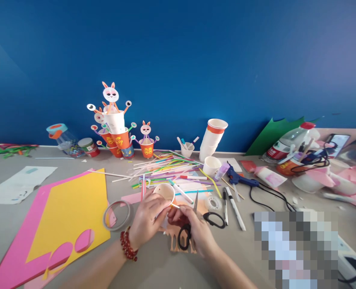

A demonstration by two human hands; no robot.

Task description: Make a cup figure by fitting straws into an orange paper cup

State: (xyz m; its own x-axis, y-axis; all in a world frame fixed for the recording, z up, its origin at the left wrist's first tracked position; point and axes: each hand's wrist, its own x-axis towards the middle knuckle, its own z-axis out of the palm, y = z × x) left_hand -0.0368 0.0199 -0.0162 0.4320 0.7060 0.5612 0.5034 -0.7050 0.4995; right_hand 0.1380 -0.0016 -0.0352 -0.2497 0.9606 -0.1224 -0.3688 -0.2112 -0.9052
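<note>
My left hand [150,214], with a red bead bracelet at the wrist, is closed around a white paper cup [164,193] whose open mouth tilts up. At the cup's lower right rim, my right hand [193,224] pinches a short, thin white stick [175,206]; whether it passes through the cup wall I cannot tell. Black-handled scissors [214,220] lie by my right hand, partly hidden under it. Orange paper [174,237] with cut-out shapes lies beneath both hands. A capped marker [182,192] rests just behind the cup.
Loose coloured sticks [166,166] spread behind my hands. Yellow card [72,200] and a tape roll [116,215] lie left. Decorated rabbit cups [118,138] and stacked cups [213,138] stand by the blue wall. A blue glue gun [241,178] with its cord lies right.
</note>
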